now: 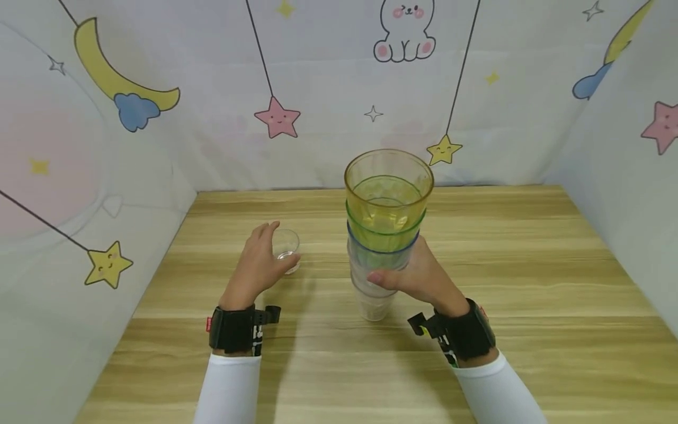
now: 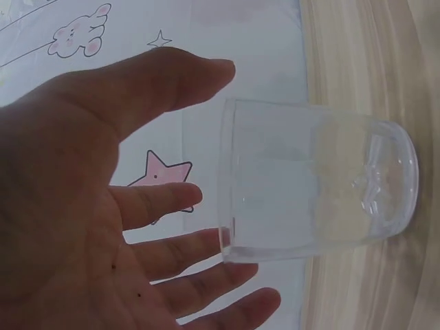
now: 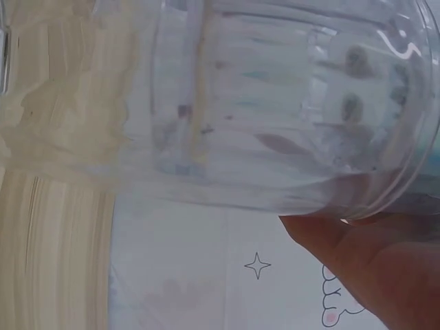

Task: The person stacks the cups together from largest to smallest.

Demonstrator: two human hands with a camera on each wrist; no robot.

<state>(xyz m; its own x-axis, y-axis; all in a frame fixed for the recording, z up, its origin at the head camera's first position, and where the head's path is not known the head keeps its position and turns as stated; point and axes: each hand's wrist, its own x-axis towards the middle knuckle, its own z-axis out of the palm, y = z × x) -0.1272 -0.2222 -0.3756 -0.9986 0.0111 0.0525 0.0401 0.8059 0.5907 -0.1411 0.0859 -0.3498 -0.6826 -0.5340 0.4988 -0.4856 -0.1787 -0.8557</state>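
- A clear ribbed cup (image 3: pixel 275 103) fills the upper part of the view.
- The right hand (image 3: pixel 371 268) touches its rim.
- Behind is a wooden table (image 3: pixel 55 254) and a printed cloth (image 3: pixel 206 282).

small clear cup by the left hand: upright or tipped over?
Upright. The small clear cup stands base-down on the table, mouth up, beside the left hand.

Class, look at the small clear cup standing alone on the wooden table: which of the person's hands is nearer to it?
Left. The left hand is right beside the small clear cup, fingers open around it. The right hand is away to the right, holding the stack of cups.
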